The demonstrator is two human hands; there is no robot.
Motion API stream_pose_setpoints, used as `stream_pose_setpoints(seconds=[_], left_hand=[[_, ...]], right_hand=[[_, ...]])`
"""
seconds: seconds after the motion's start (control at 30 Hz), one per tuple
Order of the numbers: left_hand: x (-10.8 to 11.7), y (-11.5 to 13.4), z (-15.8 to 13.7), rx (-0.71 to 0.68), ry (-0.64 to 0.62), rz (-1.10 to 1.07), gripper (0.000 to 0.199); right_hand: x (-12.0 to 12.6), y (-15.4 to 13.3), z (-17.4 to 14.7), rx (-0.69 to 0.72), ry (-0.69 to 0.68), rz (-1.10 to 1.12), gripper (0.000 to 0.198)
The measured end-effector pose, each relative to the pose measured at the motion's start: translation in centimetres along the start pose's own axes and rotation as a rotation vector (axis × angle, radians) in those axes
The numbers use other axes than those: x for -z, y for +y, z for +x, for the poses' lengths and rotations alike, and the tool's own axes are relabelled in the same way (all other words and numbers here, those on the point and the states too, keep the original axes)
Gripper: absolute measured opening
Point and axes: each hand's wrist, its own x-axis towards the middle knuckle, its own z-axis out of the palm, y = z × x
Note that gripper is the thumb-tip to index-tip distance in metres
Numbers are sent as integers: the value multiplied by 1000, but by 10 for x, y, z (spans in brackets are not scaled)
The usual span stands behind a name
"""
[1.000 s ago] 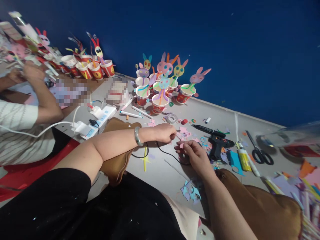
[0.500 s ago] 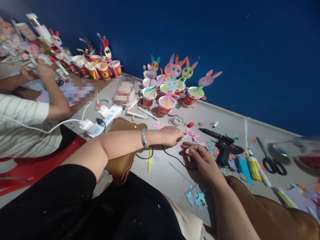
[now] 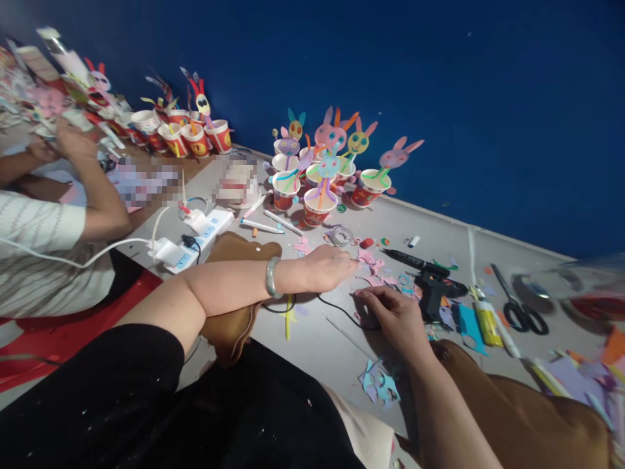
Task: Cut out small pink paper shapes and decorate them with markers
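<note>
My left hand (image 3: 331,268), with a bracelet (image 3: 272,278) at the wrist, is palm-down over the table beside pink paper scraps (image 3: 371,262). Its fingers are drawn together and bent down, their tips partly hidden. Closer to me, my right hand (image 3: 394,318) pinches a small pink paper piece between thumb and forefinger; little of the piece shows. A black cable (image 3: 336,305) runs below the hands. Just right of the right hand lies a black glue gun (image 3: 437,296), with a black marker (image 3: 415,262) behind it.
Paper cups with rabbit figures (image 3: 319,207) stand along the blue wall. A power strip (image 3: 205,238) is at left, near a co-worker's arm (image 3: 105,205). Scissors (image 3: 520,309), a yellow bottle (image 3: 487,322) and blue paper cut-outs (image 3: 378,383) lie at right. A roll of tape (image 3: 340,236) sits behind my left hand.
My left hand has unbent a little, its fingers reaching toward the pink scraps. My right hand has turned slightly, still pinching. The whole view has shifted slightly.
</note>
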Motion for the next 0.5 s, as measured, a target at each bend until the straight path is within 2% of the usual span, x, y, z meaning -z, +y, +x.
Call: stream_pose_setpoints(seconds=[0.1,0.23,0.33,0.5], left_hand=[[6,16,-15,-100,-5,60,23],[7,34,-26,-185,-101,86,19],[5,41,-30,-231,-136,104,18],[-1,44,-32,-206,-108,193,28]], right_hand=[[-3,1,2,74,-21,-79,33],[-7,2,5,200,19,-218,29],[-10,3,6,214,49,-265,27],[-13,5,7,192,92,-284,27]])
